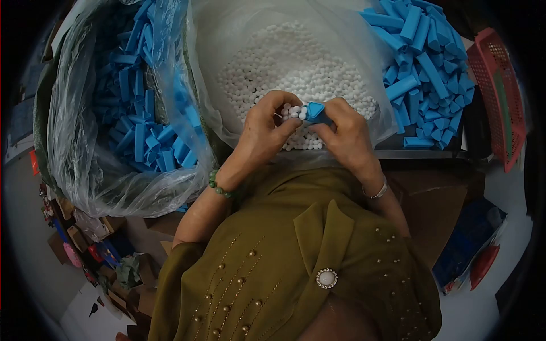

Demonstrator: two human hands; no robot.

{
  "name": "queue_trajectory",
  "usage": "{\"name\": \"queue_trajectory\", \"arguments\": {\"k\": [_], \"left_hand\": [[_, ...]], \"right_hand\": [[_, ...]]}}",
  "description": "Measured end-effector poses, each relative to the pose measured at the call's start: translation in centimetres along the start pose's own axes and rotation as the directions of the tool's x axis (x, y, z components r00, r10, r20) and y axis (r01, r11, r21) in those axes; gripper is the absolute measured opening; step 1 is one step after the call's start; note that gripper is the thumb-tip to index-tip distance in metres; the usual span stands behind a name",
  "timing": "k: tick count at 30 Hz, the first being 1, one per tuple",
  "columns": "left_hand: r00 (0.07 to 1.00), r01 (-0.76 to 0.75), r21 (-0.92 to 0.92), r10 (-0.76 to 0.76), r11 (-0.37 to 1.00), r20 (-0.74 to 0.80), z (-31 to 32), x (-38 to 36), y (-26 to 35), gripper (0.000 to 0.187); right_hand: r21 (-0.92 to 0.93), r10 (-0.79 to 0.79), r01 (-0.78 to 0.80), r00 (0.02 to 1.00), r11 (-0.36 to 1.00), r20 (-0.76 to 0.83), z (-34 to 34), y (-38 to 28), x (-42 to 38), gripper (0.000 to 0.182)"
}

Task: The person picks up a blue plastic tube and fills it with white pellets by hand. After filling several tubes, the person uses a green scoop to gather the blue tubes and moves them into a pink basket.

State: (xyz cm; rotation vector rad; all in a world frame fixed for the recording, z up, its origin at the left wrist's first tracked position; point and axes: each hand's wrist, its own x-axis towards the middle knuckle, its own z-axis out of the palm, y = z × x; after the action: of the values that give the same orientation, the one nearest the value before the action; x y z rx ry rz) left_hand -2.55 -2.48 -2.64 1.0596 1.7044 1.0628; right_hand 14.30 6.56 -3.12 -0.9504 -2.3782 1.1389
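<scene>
My left hand (272, 122) is closed around a small handful of white balls (292, 111), which show between thumb and forefinger. Pinched in my right hand (345, 132) is a short blue three-sided tube (314, 111), its triangular end turned up and to the left. The balls in my left hand touch or nearly touch that end. Both hands are above a clear plastic bag (213, 57) spread wide, with a heap of loose white balls (267, 62) inside. My fingers hide part of the tube.
On the left, a clear-lined sack (74, 142) holds many blue tubes (136, 85). More blue tubes (424, 68) are piled at the right, beside a pink perforated basket (500, 96). Cardboard (432, 199) and a blue crate (472, 233) lie lower right.
</scene>
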Motion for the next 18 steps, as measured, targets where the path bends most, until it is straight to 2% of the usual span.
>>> {"name": "queue_trajectory", "arguments": {"k": [1, 2, 4, 5, 7, 11, 13, 18], "left_hand": [[0.999, -0.043, -0.055, 0.041, 0.998, -0.031, 0.0, -0.2, 0.7, 0.025], [0.999, -0.043, -0.059, 0.041, 0.997, -0.033, -0.1, -0.2, 1.2, 0.025], [0.961, -0.275, 0.020, 0.275, 0.961, -0.038, -0.3, -0.2, 2.1, 0.031], [0.961, -0.275, 0.019, 0.275, 0.961, -0.038, -0.3, -0.2, 2.5, 0.031], [0.909, -0.412, 0.130, 0.417, 0.902, -0.013, -0.4, -0.1, 3.1, 0.038], [0.905, -0.418, 0.213, 0.425, 0.883, 0.011, -0.7, -0.3, 3.7, 0.040], [0.885, -0.436, 0.274, 0.464, 0.857, -0.046, -0.4, -0.2, 3.8, 0.039], [0.865, -0.469, 0.266, 0.499, 0.842, -0.055, -0.1, -0.1, 3.9, 0.037]], "right_hand": [[0.144, 0.038, -0.037, 0.999, 0.989, -0.002, -0.2, -0.1, 0.0, 0.028], [0.141, 0.038, -0.037, 0.999, 0.989, 0.000, -0.2, -0.1, 0.0, 0.028], [0.358, 0.004, 0.023, 0.997, 0.933, -0.075, -0.2, -0.1, 0.1, 0.026], [0.358, 0.005, 0.023, 0.997, 0.933, -0.075, -0.3, -0.1, 0.1, 0.026], [0.400, 0.047, -0.029, 0.998, 0.916, -0.036, -0.4, -0.3, -0.1, 0.023], [0.377, 0.040, -0.018, 0.998, 0.926, -0.048, -0.2, -0.4, -0.1, 0.024], [0.305, 0.005, 0.031, 0.993, 0.952, -0.114, -0.2, -0.9, 0.0, 0.022], [0.306, -0.015, 0.047, 0.994, 0.951, -0.104, -0.4, -0.8, 0.0, 0.025]]}}
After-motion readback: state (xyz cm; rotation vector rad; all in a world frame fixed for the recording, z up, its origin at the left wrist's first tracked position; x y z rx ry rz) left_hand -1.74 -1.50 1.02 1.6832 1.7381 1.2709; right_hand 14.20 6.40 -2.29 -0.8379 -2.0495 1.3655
